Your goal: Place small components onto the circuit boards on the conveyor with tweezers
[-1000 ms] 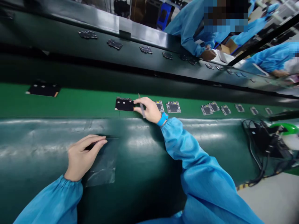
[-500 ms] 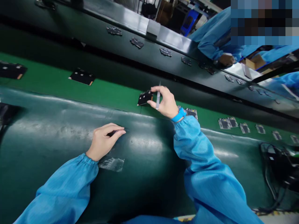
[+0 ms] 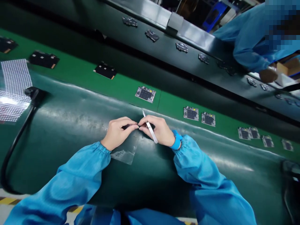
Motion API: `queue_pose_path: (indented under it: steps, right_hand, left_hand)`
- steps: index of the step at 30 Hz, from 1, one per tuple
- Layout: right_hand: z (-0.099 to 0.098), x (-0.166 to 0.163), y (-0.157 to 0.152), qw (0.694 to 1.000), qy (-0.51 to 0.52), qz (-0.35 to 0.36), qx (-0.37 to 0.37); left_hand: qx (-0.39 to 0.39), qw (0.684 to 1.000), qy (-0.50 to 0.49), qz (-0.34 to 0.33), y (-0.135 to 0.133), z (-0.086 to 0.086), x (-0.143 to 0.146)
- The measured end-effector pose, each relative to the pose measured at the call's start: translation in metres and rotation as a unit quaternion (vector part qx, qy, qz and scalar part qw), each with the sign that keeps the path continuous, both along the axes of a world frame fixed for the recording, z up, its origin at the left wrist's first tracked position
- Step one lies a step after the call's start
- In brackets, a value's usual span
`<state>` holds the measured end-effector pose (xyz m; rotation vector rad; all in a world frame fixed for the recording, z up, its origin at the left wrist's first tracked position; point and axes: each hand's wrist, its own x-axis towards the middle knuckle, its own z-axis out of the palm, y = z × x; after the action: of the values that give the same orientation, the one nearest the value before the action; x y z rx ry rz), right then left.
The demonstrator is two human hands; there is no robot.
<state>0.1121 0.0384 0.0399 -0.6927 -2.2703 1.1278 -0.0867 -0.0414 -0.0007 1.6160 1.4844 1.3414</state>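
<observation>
My left hand (image 3: 120, 132) is closed in a pinch on a thin dark piece (image 3: 128, 126), mostly hidden by the fingers. Its fingertips meet those of my right hand (image 3: 158, 129) just above the bench. Silver tweezers (image 3: 150, 131) lie slantwise across the right hand's fingers, pointed end up toward the belt. Whether the right thumb and forefinger also grip the dark piece, I cannot tell. Below the left hand a clear plastic film (image 3: 124, 156) lies on the dark green bench mat (image 3: 152, 175). Beyond the hands a bare circuit board (image 3: 145, 94) rests on the green belt (image 3: 131, 82).
Black-covered boards (image 3: 105, 70) sit on the belt to the left, bare circuit boards (image 3: 191, 113) to the right. A dotted shiny sheet (image 3: 16, 87) and a black cable (image 3: 17, 140) are at far left. Across the belt, a person's blue sleeve (image 3: 248, 47) reaches over more boards (image 3: 182, 47).
My right hand has let go of a black-covered board on the belt and come back to the left hand, still with the tweezers. Boards on the green belt have shifted left.
</observation>
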Motion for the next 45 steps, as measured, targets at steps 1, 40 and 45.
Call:
queue_pose_path:
  steps: [1,40,45]
  right_hand:
    - [-0.001,-0.003,-0.001,1.0,0.005,-0.013,-0.011]
    - [-0.006,-0.001,-0.001,0.95,-0.149,-0.035,0.273]
    - [-0.01,0.001,-0.004,0.964,-0.133,-0.034,0.226]
  left_hand:
    - [0.004,1.0,0.004,-0.002,0.0,0.0,0.0]
    - [-0.05,0.998,-0.023,0.0,-0.002,0.003,0.001]
    - [-0.028,1.0,-0.005,-0.002,-0.002,0.002,0.002]
